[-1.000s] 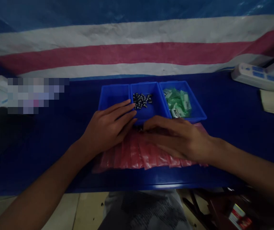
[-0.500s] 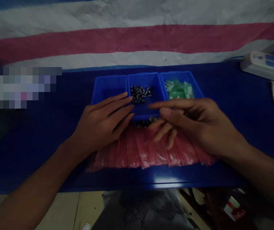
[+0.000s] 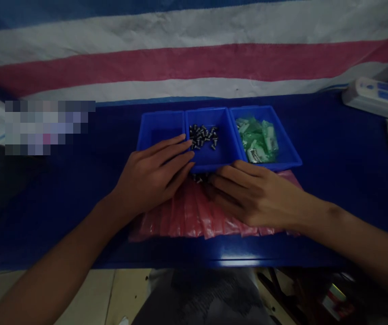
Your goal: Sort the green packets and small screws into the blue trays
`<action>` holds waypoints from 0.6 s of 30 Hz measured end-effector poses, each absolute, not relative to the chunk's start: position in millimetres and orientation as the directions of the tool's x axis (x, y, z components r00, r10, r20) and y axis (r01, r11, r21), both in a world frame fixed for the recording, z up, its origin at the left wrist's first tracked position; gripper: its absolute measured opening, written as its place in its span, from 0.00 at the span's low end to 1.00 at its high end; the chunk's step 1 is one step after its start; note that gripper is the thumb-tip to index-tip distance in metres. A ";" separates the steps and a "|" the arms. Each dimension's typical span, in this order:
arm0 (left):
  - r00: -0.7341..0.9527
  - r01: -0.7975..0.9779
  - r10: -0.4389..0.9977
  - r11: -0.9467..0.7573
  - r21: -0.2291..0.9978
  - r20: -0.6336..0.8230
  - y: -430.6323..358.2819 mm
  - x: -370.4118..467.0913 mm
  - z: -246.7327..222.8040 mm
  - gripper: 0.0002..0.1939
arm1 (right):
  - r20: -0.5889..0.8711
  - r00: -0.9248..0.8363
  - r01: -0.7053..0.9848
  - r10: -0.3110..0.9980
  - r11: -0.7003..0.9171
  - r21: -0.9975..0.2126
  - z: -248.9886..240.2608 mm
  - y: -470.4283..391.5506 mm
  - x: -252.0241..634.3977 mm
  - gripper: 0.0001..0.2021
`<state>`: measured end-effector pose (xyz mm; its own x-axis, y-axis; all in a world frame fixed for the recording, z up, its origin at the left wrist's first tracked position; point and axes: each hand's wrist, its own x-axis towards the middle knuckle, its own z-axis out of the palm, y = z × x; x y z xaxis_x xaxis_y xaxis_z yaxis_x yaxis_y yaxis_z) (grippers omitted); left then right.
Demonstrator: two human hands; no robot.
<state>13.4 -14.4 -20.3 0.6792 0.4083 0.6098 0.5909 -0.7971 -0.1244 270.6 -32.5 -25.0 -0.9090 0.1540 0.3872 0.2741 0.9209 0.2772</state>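
My left hand (image 3: 158, 174) lies with fingers stretched out over the front left corner of the middle blue bin (image 3: 210, 158). Inside that bin is a heap of small dark screws (image 3: 202, 134). My right hand (image 3: 251, 192) is palm down just in front of the bin, its fingers bent and close together. Its fingertips reach down by a few more dark screws (image 3: 198, 178) in front of the bin; what they hold, if anything, is hidden. Under both hands a row of overlapping red plastic bags (image 3: 197, 221) spreads along the table.
A blue bin (image 3: 162, 122) stands on the left, partly covered by my left hand. The right bin (image 3: 288, 155) holds green plastic packets (image 3: 256, 137). A white power strip (image 3: 373, 97) sits at the far right on the blue table (image 3: 329, 180). Striped sheeting (image 3: 194, 63) hangs behind.
My right hand has moved down from above the bins' front edge to the screws in front, its fingers now turned downward. My left hand keeps its place on the bin; the view has shifted slightly.
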 end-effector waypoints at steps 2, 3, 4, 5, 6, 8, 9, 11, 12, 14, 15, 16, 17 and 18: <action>0.687 0.585 0.409 -0.802 -0.123 0.600 -14.6 13.9 -19.7 0.07 | 0.421 -0.895 0.269 0.150 0.933 0.239 -22.7 -32.0 272.9 0.13; 0.690 0.580 0.408 -0.806 -0.120 0.598 -14.8 14.1 -19.3 0.07 | 0.454 -0.877 0.272 0.155 0.940 0.204 -21.5 -31.8 274.3 0.11; 0.691 0.578 0.409 -0.808 -0.116 0.597 -15.0 14.0 -18.9 0.07 | 0.499 -0.848 0.283 0.176 0.948 0.147 -20.3 -31.9 275.6 0.10; 0.689 0.579 0.413 -0.808 -0.109 0.596 -15.2 13.9 -18.5 0.07 | 0.550 -0.808 0.293 0.212 0.954 0.063 -19.2 -32.4 276.6 0.08; 0.686 0.582 0.421 -0.807 -0.101 0.594 -15.4 13.6 -18.3 0.07 | 0.588 -0.760 0.303 0.277 0.951 -0.057 -18.1 -33.3 277.4 0.08; 0.685 0.588 0.434 -0.804 -0.091 0.585 -15.8 12.7 -18.0 0.07 | 0.596 -0.658 0.308 0.460 0.887 -0.345 -15.6 -36.3 278.0 0.09; 0.688 0.589 0.438 -0.803 -0.092 0.579 -15.9 12.3 -17.9 0.08 | 0.562 -0.624 0.300 0.543 0.830 -0.469 -14.4 -38.1 277.8 0.09; 0.691 0.590 0.436 -0.801 -0.101 0.577 -16.0 11.6 -18.1 0.08 | 0.489 -0.602 0.263 0.631 0.735 -0.624 -12.1 -41.5 276.5 0.07; 0.690 0.594 0.438 -0.798 -0.105 0.577 -15.8 11.5 -18.4 0.07 | 0.468 -0.596 0.246 0.653 0.703 -0.667 -11.2 -42.9 275.4 0.06; 0.682 0.602 0.440 -0.792 -0.106 0.583 -15.1 12.1 -19.6 0.07 | 0.445 -0.558 0.197 0.701 0.632 -0.749 -10.0 -44.5 272.7 0.03; 0.679 0.602 0.440 -0.792 -0.102 0.588 -14.5 12.6 -20.5 0.06 | 0.428 -0.513 0.169 0.744 0.576 -0.800 -9.5 -44.6 271.2 0.02; 0.675 0.599 0.437 -0.795 -0.097 0.594 -13.9 13.1 -21.5 0.06 | 0.397 -0.459 0.138 0.795 0.505 -0.852 -9.1 -44.4 269.8 0.01; 0.670 0.597 0.434 -0.797 -0.090 0.603 -13.2 13.7 -22.6 0.06 | 0.351 -0.408 0.104 0.843 0.425 -0.899 -8.7 -43.8 268.5 0.03; 0.663 0.595 0.430 -0.799 -0.083 0.612 -12.5 14.1 -23.6 0.06 | 0.295 -0.376 0.064 0.878 0.343 -0.937 -8.2 -43.0 267.5 0.06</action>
